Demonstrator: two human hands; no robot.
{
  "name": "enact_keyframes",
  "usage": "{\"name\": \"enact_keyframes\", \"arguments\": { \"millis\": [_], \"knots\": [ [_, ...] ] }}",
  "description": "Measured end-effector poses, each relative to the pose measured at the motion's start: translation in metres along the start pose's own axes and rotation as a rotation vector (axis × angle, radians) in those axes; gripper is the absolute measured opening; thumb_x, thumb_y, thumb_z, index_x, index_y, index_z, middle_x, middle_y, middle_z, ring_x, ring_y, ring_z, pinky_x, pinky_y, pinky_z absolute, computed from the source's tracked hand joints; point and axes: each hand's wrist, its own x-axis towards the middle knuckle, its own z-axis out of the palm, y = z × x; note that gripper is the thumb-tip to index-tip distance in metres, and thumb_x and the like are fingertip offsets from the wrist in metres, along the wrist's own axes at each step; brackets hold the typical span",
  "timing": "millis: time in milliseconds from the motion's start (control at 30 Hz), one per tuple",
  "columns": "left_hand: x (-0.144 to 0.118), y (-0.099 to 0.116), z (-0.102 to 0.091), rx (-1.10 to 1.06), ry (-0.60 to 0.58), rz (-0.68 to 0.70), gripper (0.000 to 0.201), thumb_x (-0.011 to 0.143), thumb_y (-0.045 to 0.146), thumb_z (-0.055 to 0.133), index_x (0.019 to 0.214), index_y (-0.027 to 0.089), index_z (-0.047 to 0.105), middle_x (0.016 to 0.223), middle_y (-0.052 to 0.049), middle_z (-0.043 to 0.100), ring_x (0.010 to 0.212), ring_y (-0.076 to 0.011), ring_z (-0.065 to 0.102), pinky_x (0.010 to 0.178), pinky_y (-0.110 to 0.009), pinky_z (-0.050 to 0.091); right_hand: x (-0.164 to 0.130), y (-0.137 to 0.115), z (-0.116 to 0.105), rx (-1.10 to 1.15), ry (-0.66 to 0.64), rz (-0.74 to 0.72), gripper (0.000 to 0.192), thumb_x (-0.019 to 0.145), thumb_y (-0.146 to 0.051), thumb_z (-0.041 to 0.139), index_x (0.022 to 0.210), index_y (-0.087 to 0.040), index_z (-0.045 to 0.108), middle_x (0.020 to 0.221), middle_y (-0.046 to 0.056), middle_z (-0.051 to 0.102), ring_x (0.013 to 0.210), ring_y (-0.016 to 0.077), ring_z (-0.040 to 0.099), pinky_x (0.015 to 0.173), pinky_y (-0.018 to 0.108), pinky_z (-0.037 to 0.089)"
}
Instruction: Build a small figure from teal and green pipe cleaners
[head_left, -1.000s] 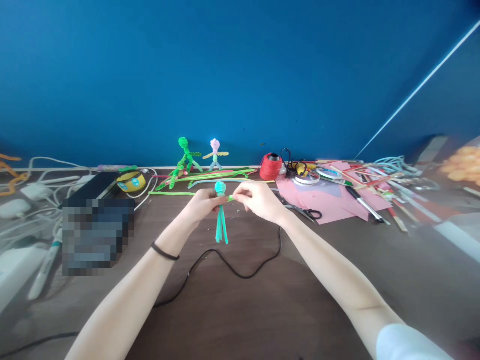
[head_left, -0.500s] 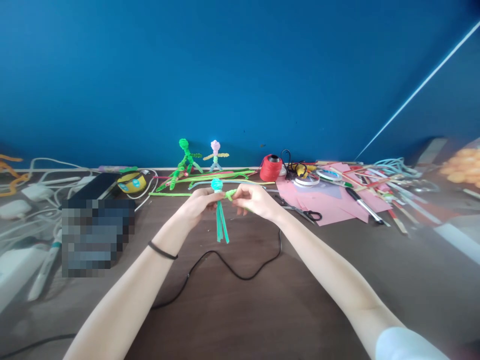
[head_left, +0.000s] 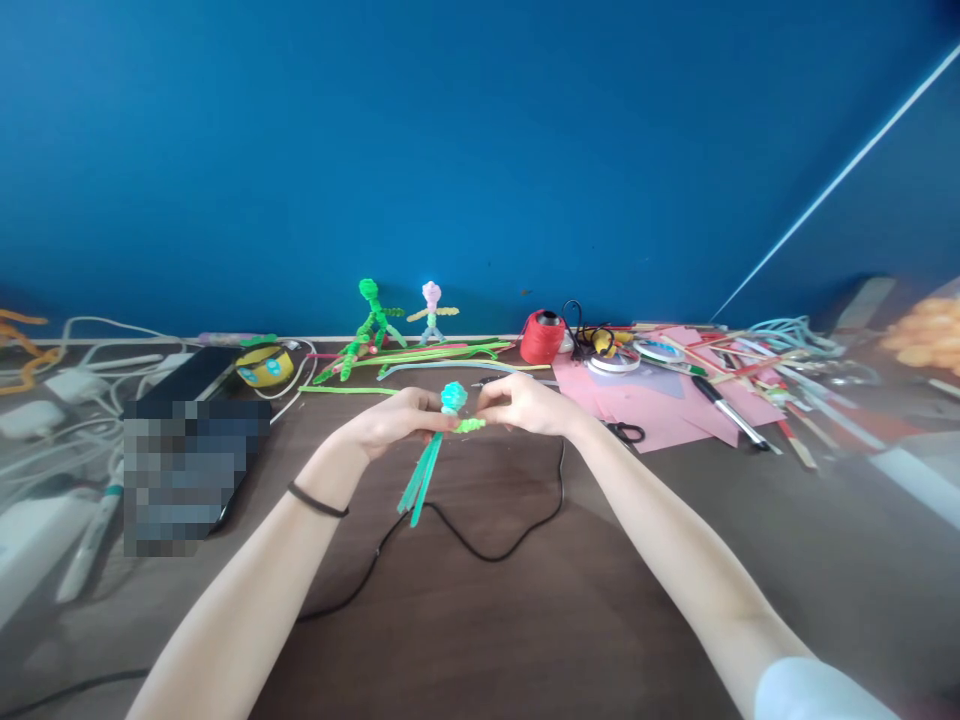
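Between my hands is a pipe-cleaner figure (head_left: 453, 397) with a turquoise coiled head and straight turquoise strands (head_left: 422, 478) hanging down to the left. My left hand (head_left: 405, 418) is closed in a pinch on its body, just under the head. A twisted yellow-green pipe cleaner (head_left: 471, 425) sticks out from the body to the right. My right hand (head_left: 523, 405) pinches the outer end of that yellow-green piece; the fingertips partly hide it.
By the blue wall stand a green pipe-cleaner figure (head_left: 369, 312) and a pink-headed one (head_left: 431, 308). Loose pipe cleaners (head_left: 442, 353), a red thread spool (head_left: 541, 337), scissors (head_left: 626, 432), pink paper (head_left: 675, 415) and a marker (head_left: 729, 412) lie around. A black cable (head_left: 480, 553) crosses the table.
The figure has come lower and slightly right, and its strands have swung left. My right hand has moved a little right and down, leaving more of the yellow-green piece showing.
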Motion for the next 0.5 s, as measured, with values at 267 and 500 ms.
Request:
{"name": "enact_keyframes", "arguments": {
  "millis": [267,500],
  "knots": [
    [0.007,-0.005,0.005,-0.006,0.038,-0.031,0.025,0.055,0.036,0.068,0.061,0.013,0.060,0.054,0.002,0.048,0.051,-0.0088,0.041,0.051,-0.024,0.031,-0.003,-0.011,0.005,-0.200,0.199,-0.109,0.014,0.076,-0.025,0.059,0.067,-0.015,0.061,0.070,0.002,0.059,0.065,0.0117,0.050,0.062,0.024,0.036],
    [0.017,-0.014,0.005,0.055,0.244,-0.021,0.026,0.056,0.035,0.067,0.049,0.014,0.053,0.045,0.002,0.046,0.046,-0.0087,0.040,0.050,-0.025,0.030,-0.007,-0.018,0.007,-0.196,0.235,-0.101,0.014,0.080,-0.023,0.054,0.071,-0.015,0.062,0.075,0.003,0.062,0.065,0.0118,0.053,0.063,0.025,0.037]
  ]
}}
